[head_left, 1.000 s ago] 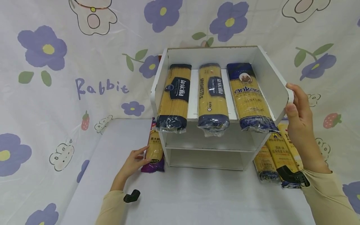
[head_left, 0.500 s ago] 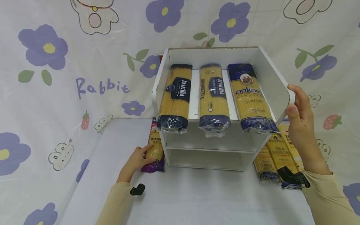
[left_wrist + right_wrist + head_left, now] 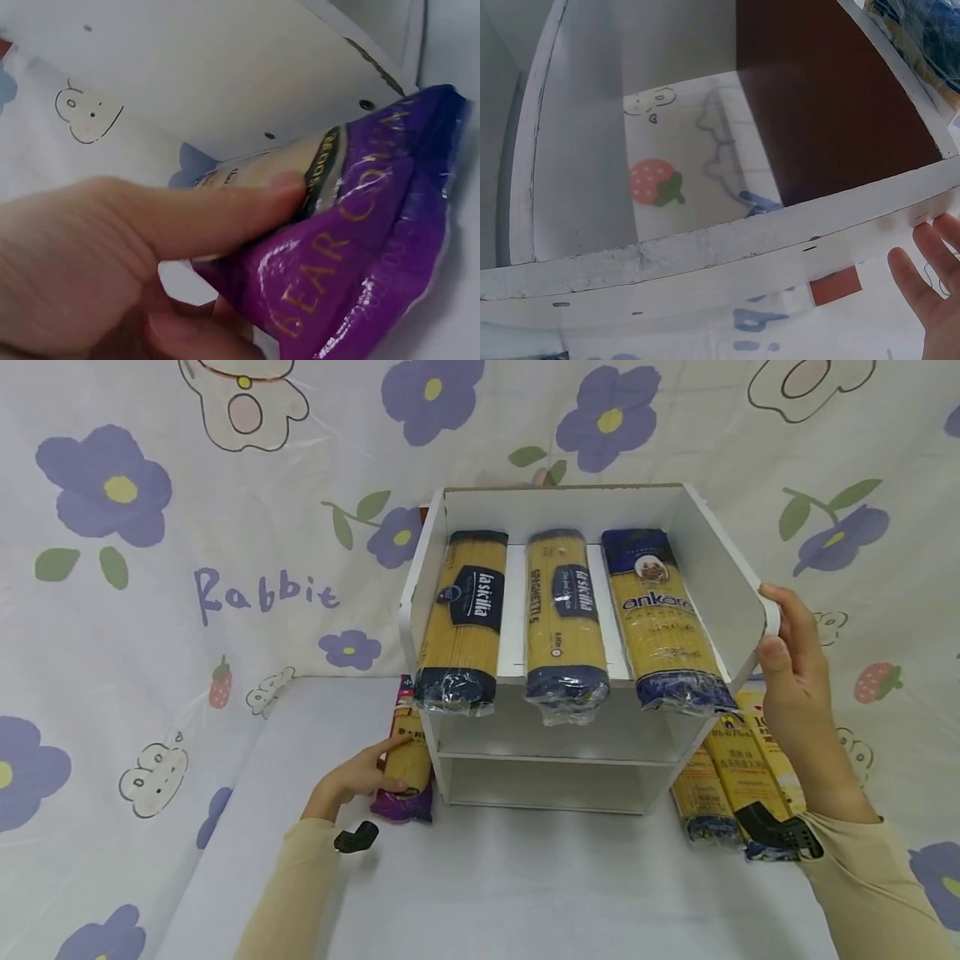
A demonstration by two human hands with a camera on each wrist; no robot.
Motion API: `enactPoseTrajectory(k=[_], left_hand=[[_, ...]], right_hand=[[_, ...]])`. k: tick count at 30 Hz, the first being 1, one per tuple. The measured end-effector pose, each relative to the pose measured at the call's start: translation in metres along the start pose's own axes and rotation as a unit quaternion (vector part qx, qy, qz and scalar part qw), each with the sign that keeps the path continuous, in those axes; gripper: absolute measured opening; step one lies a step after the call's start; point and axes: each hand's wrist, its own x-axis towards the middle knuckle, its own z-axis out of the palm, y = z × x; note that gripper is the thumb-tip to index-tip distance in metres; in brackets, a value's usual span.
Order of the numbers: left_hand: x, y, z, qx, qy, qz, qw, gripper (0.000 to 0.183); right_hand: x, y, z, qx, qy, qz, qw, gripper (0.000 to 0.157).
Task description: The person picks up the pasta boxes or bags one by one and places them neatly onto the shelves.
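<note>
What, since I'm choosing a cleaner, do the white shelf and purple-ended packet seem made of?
White shelf: probably painted or laminated board, smooth and low-sheen; dark worn patches show along an edge. Purple-ended packet: likely thin plastic film, glossy, with bright highlights and creases.

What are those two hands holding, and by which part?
The left hand holds a pasta packet near its purple front end; the right hand grips the white rack by the front edge of its right side panel.

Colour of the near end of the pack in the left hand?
The near end is mostly purple, gold lettering; best in left wrist view.
</note>
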Motion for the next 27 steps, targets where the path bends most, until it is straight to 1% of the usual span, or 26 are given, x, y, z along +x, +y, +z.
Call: enactPoseTrajectory(k=[1, 4, 8, 10, 13, 16, 18, 21, 24, 27], left_hand=[[-0.001, 0.001, -0.002, -0.011, -0.015, 0.000, 0.9998, 0.086], [-0.003, 0.004, -0.006, -0.053, -0.056, 0.006, 0.9970, 0.089], [-0.006, 0.008, -0.012, -0.110, -0.108, 0.018, 0.9879, 0.092], [-0.008, 0.008, -0.014, -0.129, -0.125, 0.022, 0.9834, 0.093], [-0.010, 0.004, -0.014, -0.154, -0.139, 0.024, 0.9780, 0.094], [-0.011, -0.001, -0.011, -0.162, -0.128, 0.034, 0.9779, 0.091], [-0.010, -0.004, -0.009, -0.153, -0.105, 0.041, 0.9817, 0.087], [-0.009, -0.007, -0.005, -0.140, -0.060, 0.049, 0.9871, 0.081], [-0.006, -0.009, -0.003, -0.143, -0.024, 0.048, 0.9883, 0.080], [-0.006, -0.011, 0.000, -0.150, -0.009, 0.046, 0.9876, 0.080]], right_hand=[[0.000, 0.000, 0.000, -0.002, 0.001, 0.004, 1.000, 0.044], [0.000, 0.002, -0.001, -0.004, -0.002, -0.011, 1.000, 0.044], [0.000, 0.005, -0.002, 0.001, -0.002, -0.025, 1.000, 0.044], [-0.001, 0.006, -0.002, 0.001, 0.000, -0.017, 1.000, 0.045], [-0.001, 0.006, -0.003, -0.003, -0.001, -0.008, 1.000, 0.045], [-0.001, 0.004, -0.003, -0.005, -0.002, -0.007, 1.000, 0.045], [-0.002, 0.003, -0.002, -0.005, -0.001, -0.007, 1.000, 0.044], [-0.001, 0.001, -0.001, -0.005, 0.001, -0.007, 1.000, 0.044], [0.000, 0.000, 0.000, -0.006, 0.000, -0.003, 1.000, 0.044], [0.000, -0.001, 0.001, -0.008, 0.000, 0.008, 1.000, 0.045]])
